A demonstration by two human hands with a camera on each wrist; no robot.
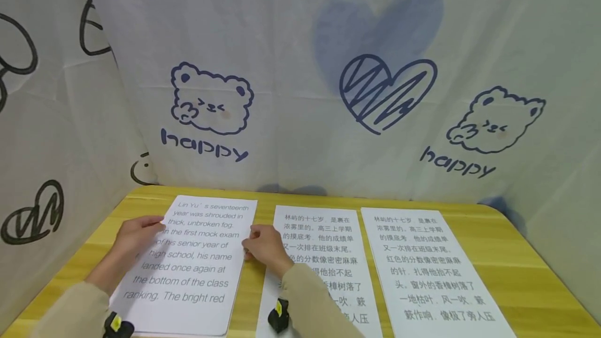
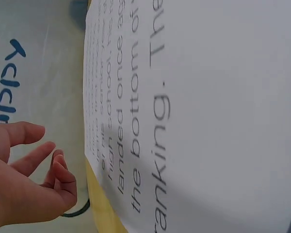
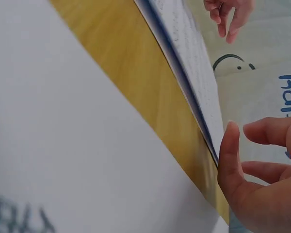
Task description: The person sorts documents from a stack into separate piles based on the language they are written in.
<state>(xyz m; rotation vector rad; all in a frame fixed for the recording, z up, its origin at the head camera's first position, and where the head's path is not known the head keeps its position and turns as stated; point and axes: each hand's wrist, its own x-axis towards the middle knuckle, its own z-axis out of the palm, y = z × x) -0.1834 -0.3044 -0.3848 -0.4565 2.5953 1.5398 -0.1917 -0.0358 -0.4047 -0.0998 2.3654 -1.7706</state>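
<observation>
A stack of white paper (image 1: 188,270) with large printed English text lies on the left of the table. At its left edge is my left hand (image 1: 138,236), fingers pointing toward the sheet. In the left wrist view, the fingers (image 2: 26,133) are bent loosely with nothing between them. My right hand (image 1: 267,246) is at the stack's right edge. Seen from the right wrist, its thumb (image 3: 229,150) is beside that edge, with a gap between thumb and index finger. Several sheets' edges show as a thick side of the stack (image 3: 177,68).
Two more white papers with printed Chinese text, a middle one (image 1: 319,233) and a right one (image 1: 422,249), lie on the yellow wood-grain table (image 1: 521,270). My right forearm passes over the middle paper. A white curtain (image 1: 291,119) with bear and heart drawings hangs behind.
</observation>
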